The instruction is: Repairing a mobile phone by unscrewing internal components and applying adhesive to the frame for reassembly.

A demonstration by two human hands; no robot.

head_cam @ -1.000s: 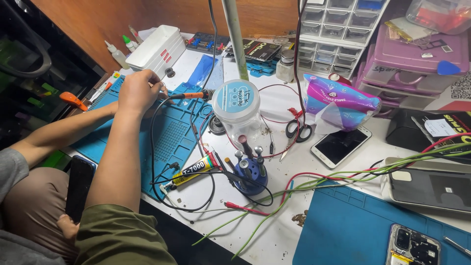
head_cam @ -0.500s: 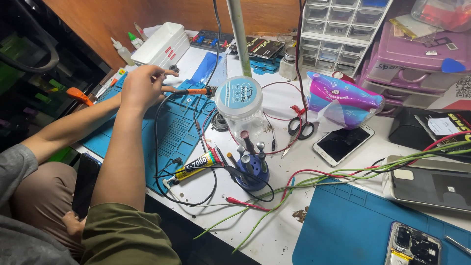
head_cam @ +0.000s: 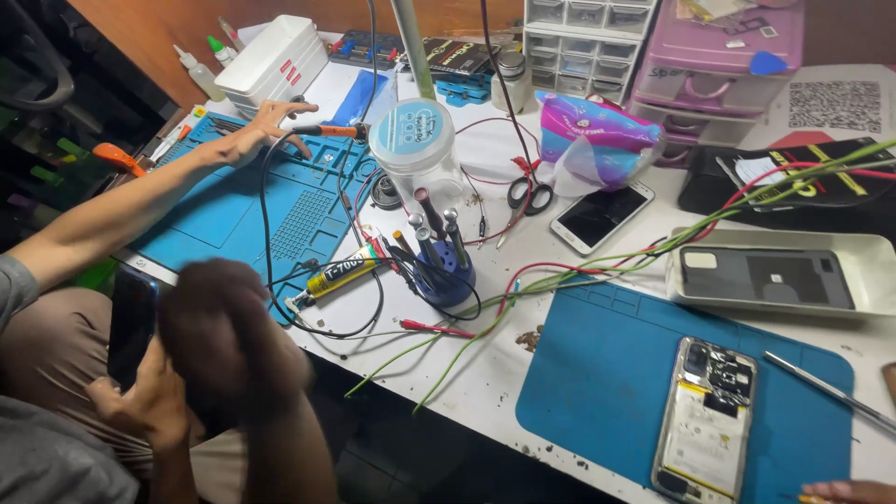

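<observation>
Low at the left, off the edge of the surface (head_cam: 485, 373), the left hand (head_cam: 233, 327), a dark blur; cannot tell how its fingers lie. At the bottom right corner, only a sliver of the right hand (head_cam: 849, 490), fingers likewise impossible to read. Nearest to that right hand, the opened phone (head_cam: 705, 420): flat on the right blue mat (head_cam: 597, 373), back cover off, pale battery and dark boards bare inside a silvery frame, camera end toward the far side. Just to its right, a thin metal rod (head_cam: 826, 390) slanting across the mat's edge. Beyond, a white tray (head_cam: 877, 271) holding a grey phone cover (head_cam: 765, 277). Farther left, a co-worker's hand (head_cam: 266, 131) stretched over the left blue mat (head_cam: 243, 215), fingers spread at the orange-handled soldering iron (head_cam: 327, 131). Near the middle, a yellow glue tube (head_cam: 341, 273) beside a blue tool cup (head_cam: 448, 271).
</observation>
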